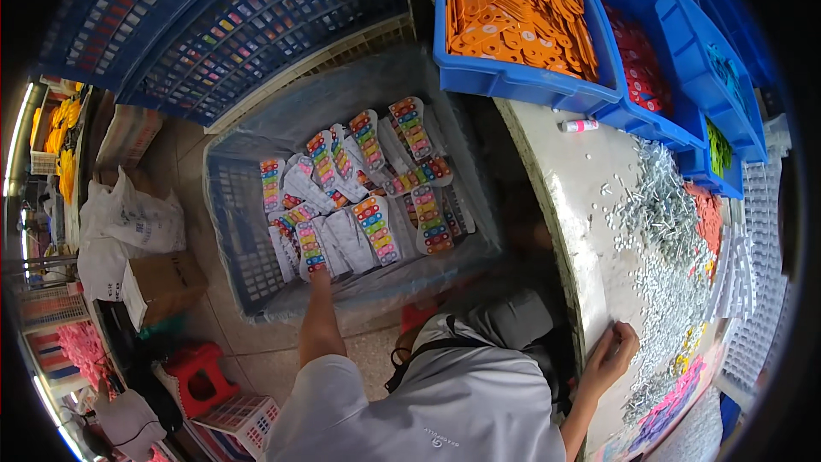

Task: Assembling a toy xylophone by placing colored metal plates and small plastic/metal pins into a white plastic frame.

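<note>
My left hand [318, 277] reaches down into a blue crate [224, 205] lined with clear plastic. It is closed on the lower end of a white sock-shaped board [311, 248] with rows of coloured strips; the fingertips are hidden. Several similar boards [375, 227] lie piled in the crate, some with coloured strips up and some showing plain white. My right hand [612, 352] rests at the near edge of the worktable [547, 175], its fingers curled loosely inward and nothing visible in them. Beside it spread many small silvery metal pieces [663, 291].
Blue bins hold orange plastic pieces [522, 13], red pieces [637, 60] and green pieces [718, 150]. A small white-and-pink tube [579, 126] lies on the table. Dark blue crates [265, 26] stand beyond. A red stool [198, 376], carton [167, 287] and white bags [128, 222] sit left.
</note>
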Demonstrator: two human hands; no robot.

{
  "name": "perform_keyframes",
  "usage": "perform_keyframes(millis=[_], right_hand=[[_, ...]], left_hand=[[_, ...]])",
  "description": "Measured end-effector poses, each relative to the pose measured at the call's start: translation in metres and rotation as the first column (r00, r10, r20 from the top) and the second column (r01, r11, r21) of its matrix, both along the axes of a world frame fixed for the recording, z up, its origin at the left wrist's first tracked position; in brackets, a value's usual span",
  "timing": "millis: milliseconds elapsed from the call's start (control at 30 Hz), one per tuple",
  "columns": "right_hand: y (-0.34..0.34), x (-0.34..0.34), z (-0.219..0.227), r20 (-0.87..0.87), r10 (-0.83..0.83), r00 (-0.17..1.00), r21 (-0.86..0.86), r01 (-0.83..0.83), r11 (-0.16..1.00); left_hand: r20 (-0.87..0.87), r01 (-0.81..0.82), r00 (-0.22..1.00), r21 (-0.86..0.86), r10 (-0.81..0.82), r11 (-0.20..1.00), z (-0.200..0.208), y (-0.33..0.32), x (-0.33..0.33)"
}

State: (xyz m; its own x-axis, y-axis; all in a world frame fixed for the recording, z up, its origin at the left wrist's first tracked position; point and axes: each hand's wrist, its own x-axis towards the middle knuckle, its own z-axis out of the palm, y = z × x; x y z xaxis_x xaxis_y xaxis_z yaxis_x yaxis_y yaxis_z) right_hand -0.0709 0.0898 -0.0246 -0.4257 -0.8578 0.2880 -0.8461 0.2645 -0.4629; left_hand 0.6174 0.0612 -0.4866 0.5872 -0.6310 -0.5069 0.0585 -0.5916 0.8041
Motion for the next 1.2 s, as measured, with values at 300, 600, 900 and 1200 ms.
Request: perform_keyframes(millis=[300,600,900,1200], right_hand=[[-0.002,-0.002,0.004,-0.036,-0.05,0.998,-0.022,0.049,0.999],[-0.004,-0.009,0.017,0.051,0.016,0.999,-0.1,-0.011,0.995],[0.033,-0.11,0.061,-0.14,-0.169,0.976,-0.244,0.132,0.961],[-0.032,-0.453,0.11,-0.501,-0.501,0.705,-0.346,0.368,0.863]], left_hand=[[0.682,0.213,0.73,-0.289,0.045,0.933,0.094,-0.124,-0.114],[0.691,0.778,0.6,-0.62,-0.402,0.096,0.423,-0.17,-0.468],[0.875,0.752,0.03,-0.338,-0.483,-0.566,0.453,-0.119,-0.602],[0.829,0.831,0.01,-0.318,-0.559,-0.457,0.456,-0.115,-0.613]])
